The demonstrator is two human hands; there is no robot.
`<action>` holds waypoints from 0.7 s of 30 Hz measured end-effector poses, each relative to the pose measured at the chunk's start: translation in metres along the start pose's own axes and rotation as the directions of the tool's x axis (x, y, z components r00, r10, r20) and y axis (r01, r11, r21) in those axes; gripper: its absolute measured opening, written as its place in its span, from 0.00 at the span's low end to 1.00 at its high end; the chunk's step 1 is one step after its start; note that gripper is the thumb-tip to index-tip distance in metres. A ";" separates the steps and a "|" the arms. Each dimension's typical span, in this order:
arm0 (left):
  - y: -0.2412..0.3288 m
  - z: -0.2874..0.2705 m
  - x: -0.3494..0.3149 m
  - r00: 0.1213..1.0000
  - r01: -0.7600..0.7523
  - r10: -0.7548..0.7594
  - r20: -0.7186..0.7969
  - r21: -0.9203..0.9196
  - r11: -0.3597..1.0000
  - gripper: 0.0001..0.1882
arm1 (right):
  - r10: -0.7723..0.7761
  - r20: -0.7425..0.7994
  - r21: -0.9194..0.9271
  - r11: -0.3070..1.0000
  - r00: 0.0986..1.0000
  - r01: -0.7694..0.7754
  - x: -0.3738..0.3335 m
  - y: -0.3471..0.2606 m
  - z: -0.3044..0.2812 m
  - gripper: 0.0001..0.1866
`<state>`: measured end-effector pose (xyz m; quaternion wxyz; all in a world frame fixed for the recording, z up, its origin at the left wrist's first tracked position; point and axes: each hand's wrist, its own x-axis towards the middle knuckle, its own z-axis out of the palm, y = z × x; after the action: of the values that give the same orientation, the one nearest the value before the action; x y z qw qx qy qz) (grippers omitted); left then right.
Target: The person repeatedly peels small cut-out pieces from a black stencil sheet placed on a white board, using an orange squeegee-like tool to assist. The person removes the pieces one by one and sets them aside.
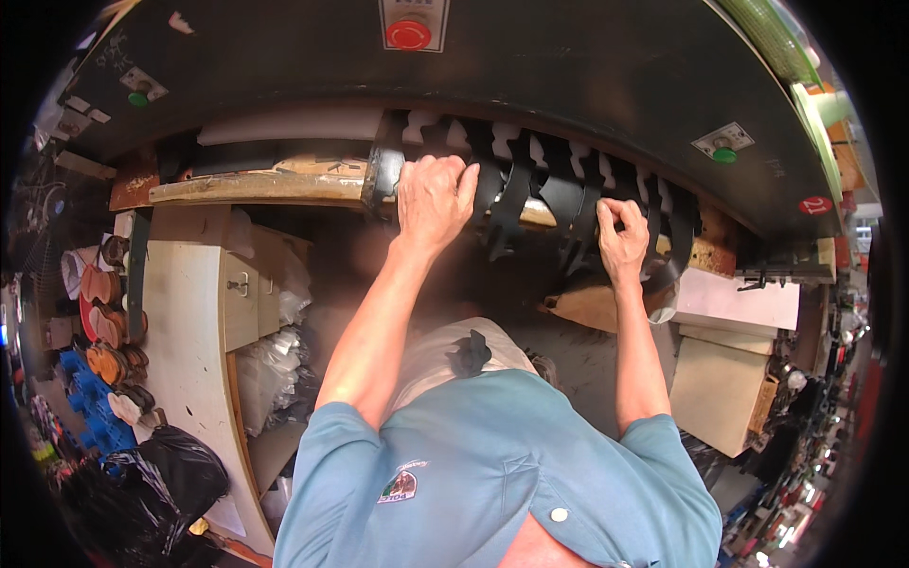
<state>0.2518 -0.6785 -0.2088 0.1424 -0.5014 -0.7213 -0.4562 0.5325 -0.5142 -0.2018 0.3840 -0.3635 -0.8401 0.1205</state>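
Observation:
A black sheet with many shapes cut out of it [511,194] lies over the wooden front edge of the machine's bed. Its thin strips droop off the edge towards me. My left hand [436,199] is closed over the sheet's left part, with the fingertips hidden beyond the knuckles. Farther right, my right hand [623,239] pinches the sheet among the hanging strips, thumb and forefinger pressed together. White gaps show between the strips at the back. The dark machine head [568,76] overhangs the bed and hides the sheet's far side.
The machine's front carries a red button [409,35] and green buttons, one left [138,97] and one right [724,154]. A pale cabinet [185,312] stands left, beside clear plastic bags [275,369]. Boxes [720,388] are at right. A black bag [175,483] sits lower left.

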 end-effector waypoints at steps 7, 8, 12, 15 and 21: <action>0.018 -0.036 -0.059 0.998 -0.001 0.004 0.065 -0.050 0.999 0.10 | 0.585 0.113 0.444 0.693 0.803 -0.567 -0.039 -0.025 -0.034 0.09; 0.020 -0.044 -0.070 0.996 0.004 0.000 0.085 -0.051 0.999 0.10 | 0.501 0.093 0.450 0.750 0.860 -0.485 -0.044 -0.035 -0.037 0.09; 0.034 -0.076 -0.104 0.972 0.078 -0.058 0.227 -0.080 0.994 0.09 | 0.247 0.158 0.452 0.842 0.956 -0.293 -0.033 -0.086 -0.013 0.19; 0.046 -0.097 -0.110 0.921 0.156 -0.084 0.381 -0.161 0.975 0.05 | 0.018 0.321 0.324 0.937 0.947 -0.128 -0.004 -0.127 0.030 0.43; 0.026 -0.095 -0.081 0.987 0.157 -0.148 0.056 -0.218 0.963 0.11 | -0.043 0.466 -0.129 0.985 0.884 0.116 -0.005 -0.183 0.083 0.62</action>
<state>0.2868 -0.8010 -0.1978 0.0357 -0.4659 -0.7052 -0.5332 0.3788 -0.6405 -0.1726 0.1490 -0.3182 -0.9282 0.1226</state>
